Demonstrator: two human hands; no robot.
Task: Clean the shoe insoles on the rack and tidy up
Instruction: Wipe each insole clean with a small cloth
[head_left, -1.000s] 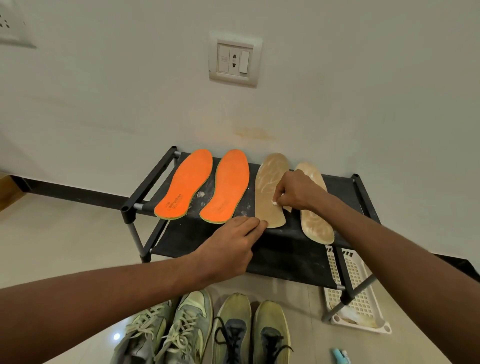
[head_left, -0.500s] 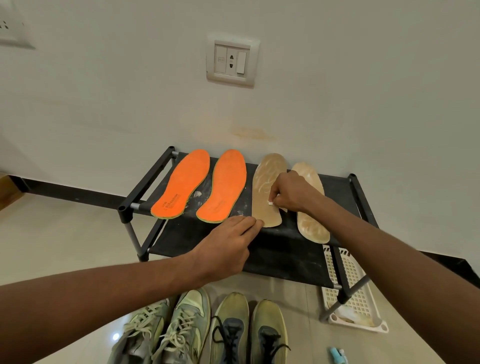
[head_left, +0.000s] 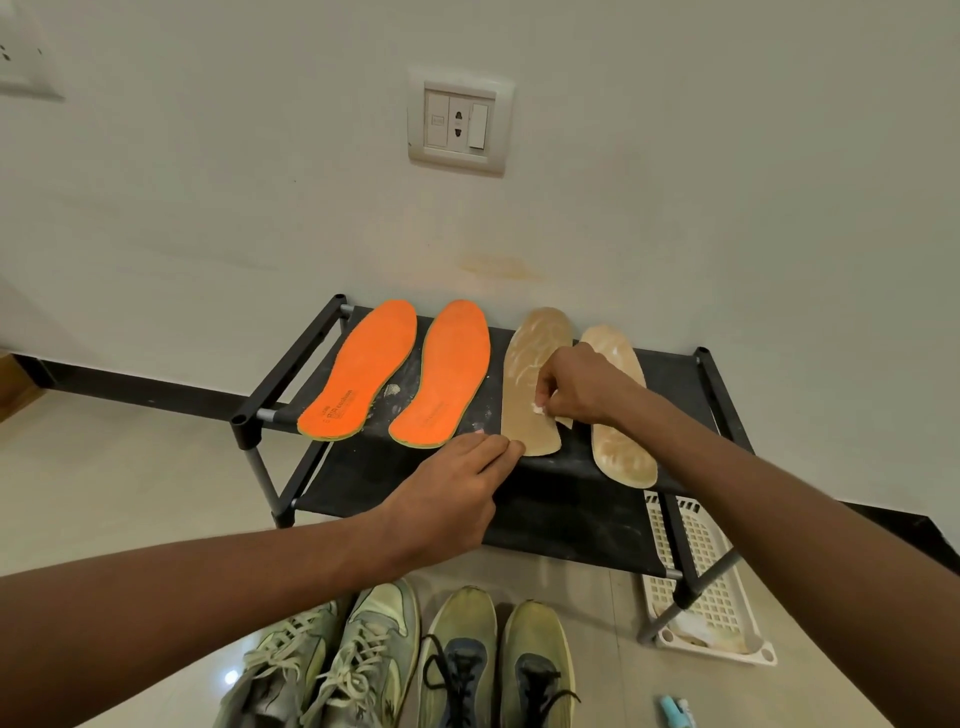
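Tan insole (head_left: 530, 410) lengthwise, toe toward wall (head_left: 675, 208)

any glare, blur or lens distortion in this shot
Head view: wide-angle bending curves the dark skirting board and stretches both forearms; one small glare spot on the glossy floor tile beside the grey-green laced sneakers; the orange foam insoles stay sharp, lighting soft and even.

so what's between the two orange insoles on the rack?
In the head view, only the black shelf fabric shows between the left orange insole and the right orange insole, dusted with white residue.
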